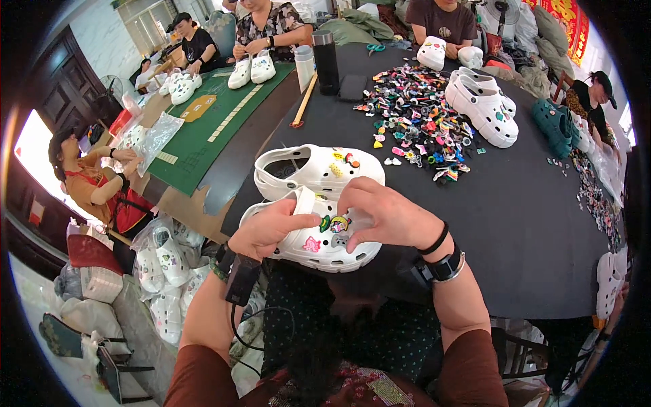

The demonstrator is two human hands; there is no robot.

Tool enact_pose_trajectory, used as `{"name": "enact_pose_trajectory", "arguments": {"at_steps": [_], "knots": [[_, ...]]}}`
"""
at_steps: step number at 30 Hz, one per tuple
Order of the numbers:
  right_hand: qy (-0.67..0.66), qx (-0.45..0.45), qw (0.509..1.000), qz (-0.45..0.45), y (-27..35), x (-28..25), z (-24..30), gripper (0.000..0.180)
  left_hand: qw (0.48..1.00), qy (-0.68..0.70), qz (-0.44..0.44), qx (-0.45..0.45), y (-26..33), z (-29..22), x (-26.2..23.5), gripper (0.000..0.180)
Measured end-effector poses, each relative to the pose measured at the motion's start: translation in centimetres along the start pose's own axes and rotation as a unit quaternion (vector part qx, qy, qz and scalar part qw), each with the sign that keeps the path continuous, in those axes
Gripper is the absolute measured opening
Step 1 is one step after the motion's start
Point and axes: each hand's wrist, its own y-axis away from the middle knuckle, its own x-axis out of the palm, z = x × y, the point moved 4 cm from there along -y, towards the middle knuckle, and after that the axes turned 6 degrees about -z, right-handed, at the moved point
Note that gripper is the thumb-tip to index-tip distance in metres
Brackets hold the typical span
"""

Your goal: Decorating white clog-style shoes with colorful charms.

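A white clog (325, 256) with charms on its upper lies at the table's near edge, toe to the right. My left hand (268, 227) is closed on its heel side, thumb stretched over the strap toward a green charm (325, 222). Over the toe, my right hand (386, 211) has its thumb and index finger apart, with the clog's surface showing between them. Around those fingertips sit a yellow moon-shaped charm (340, 224), a grey game-controller charm (339, 241) and a pink charm (311, 244). Just behind rests a second white clog (305, 154) with several charms.
A heap of colourful shoe charms (427, 122) spreads over the black table (515, 251), beside more white clogs (483, 108). A dark tumbler (325, 64) and a wooden stick (305, 102) are at the back left. Other people work around the tables. Bagged clogs (166, 261) are at the lower left.
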Motion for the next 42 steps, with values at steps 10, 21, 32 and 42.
{"name": "enact_pose_trajectory", "arguments": {"at_steps": [10, 21, 32, 42], "knots": [[-0.010, 0.069, 0.997, 0.022, -0.5, 1.5, -1.5, 0.048, 0.990, -0.137, 0.022, -0.011, -0.9, -0.4, 0.0, 0.053], [-0.001, 0.065, 0.997, -0.033, -0.3, 1.7, -1.3, 0.037, 0.996, -0.075, 0.046, -0.021, -0.1, -1.0, 0.6, 0.064], [0.120, -0.034, 0.979, -0.162, -0.3, 2.0, -1.0, 0.010, 0.996, -0.063, 0.056, 0.001, -0.2, -0.2, 0.6, 0.071], [0.068, 0.226, 0.909, -0.343, 1.5, -4.2, -7.3, 0.009, 0.997, -0.059, 0.050, 0.004, 0.2, 0.2, 0.2, 0.065]]}}
